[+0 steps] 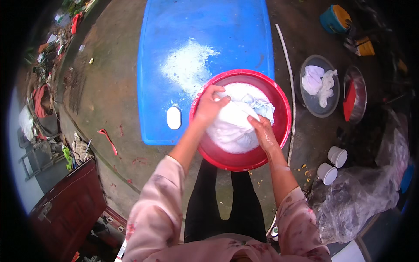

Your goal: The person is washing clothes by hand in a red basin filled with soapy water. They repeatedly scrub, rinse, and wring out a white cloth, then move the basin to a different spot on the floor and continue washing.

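We stand over a red basin (279,144) on the wet ground, both hands deep in a wash of white cloth (235,120). Our left hand (208,105) is clenched on a fold at the cloth's upper left edge, fingers curled over it near the basin's rim; our right hand (264,133) grips the lower right of the same bundle, wet and closed on the fabric. The cloth sits between the two hands, heaped in sudsy water that fills the basin, with a pale blue piece showing just beyond the right hand. Just left of the left hand, a white bar of soap (173,118) lies on a blue board (174,26), whose surface carries a smear of foam above the basin. Well off to the right of the right hand, a grey bowl (305,102) holds wrung white cloth (320,81), beside a steel bowl (360,94) with something red in it; two white cups (331,166) stand lower, near a crumpled clear plastic sheet (362,192). We judge this to be the scrubbing stage, the fabric bunched between both fists. The next move, as we read it, calls for a firm two-handed grip so the soaked, heavy cloth does not slip or slop water over the rim.
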Demonstrator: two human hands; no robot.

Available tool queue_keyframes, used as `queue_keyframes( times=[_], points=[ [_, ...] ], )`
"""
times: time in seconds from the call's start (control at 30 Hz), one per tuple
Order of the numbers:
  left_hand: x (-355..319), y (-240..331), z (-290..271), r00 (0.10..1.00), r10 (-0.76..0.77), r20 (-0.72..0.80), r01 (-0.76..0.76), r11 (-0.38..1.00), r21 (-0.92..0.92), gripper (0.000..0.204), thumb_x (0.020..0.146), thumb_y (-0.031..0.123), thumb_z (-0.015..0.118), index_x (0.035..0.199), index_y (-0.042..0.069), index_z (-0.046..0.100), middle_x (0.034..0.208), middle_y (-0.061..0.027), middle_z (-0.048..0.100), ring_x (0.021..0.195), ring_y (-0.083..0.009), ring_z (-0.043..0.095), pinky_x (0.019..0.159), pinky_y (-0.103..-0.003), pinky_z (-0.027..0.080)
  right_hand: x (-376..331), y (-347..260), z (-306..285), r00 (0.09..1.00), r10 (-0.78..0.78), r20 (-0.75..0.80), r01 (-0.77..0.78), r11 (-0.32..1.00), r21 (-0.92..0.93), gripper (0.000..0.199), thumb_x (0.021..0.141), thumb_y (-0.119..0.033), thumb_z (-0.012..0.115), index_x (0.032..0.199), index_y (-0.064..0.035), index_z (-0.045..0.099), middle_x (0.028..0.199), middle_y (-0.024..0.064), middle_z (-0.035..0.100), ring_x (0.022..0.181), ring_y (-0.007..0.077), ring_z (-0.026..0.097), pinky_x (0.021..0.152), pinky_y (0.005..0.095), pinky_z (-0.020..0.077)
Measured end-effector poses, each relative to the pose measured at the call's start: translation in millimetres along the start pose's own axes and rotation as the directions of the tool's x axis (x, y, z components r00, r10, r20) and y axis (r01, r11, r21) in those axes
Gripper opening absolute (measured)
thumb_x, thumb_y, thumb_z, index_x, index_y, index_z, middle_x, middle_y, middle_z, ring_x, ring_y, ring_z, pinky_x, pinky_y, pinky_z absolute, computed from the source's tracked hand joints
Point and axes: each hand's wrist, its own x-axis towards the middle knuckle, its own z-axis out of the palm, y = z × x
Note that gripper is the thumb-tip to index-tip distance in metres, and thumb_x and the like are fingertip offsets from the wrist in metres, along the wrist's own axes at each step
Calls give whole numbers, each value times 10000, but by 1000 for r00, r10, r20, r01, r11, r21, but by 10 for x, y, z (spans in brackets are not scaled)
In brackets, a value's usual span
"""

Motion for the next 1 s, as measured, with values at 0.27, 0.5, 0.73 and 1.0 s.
queue_keyframes(
  times=[0.27, 0.5, 0.73, 1.0],
  points=[
    [-239, -41, 996, 994, -40, -105, 104, 671, 734, 322, 906, 377, 547, 846, 94, 689, 748, -160, 658, 748, -356, 660, 672, -463, 506, 49, 339, 536, 921, 232, -313, -10, 817, 577, 326, 978, -405, 470, 995, -114, 615, 938, 11, 622, 899, 127, 588, 773, 313, 470],
    [-654, -76, 1257, 962, 274, -6, -241, 856, 457, 213, 813, 301, 647, 759, 95, 658, 744, -148, 655, 813, -356, 651, 706, -442, 512, 622, 1170, -606, 896, -244, 372, -104, 698, 709, 335, 978, -386, 487, 853, -111, 632, 739, -9, 563, 753, 133, 551, 796, 326, 455],
    [-487, 173, 1110, 970, 74, -232, 72, 822, 565, 291, 888, 315, 538, 738, 92, 649, 724, -143, 641, 767, -352, 645, 709, -457, 507, 270, 502, 167, 976, 206, -71, -149, 870, 471, 473, 961, -418, 511, 1236, -38, 573, 1130, 74, 596, 1028, 174, 544, 887, 348, 454],
    [41, -177, 319, 951, 186, -246, 48, 699, 714, 389, 943, 343, 499, 763, 43, 670, 748, -192, 644, 711, -392, 633, 681, -487, 477, 398, 134, 288, 993, 111, -47, -100, 976, 191, 488, 942, -382, 552, 1249, -4, 519, 1135, 83, 603, 1030, 174, 572, 875, 322, 471]
  ],
)
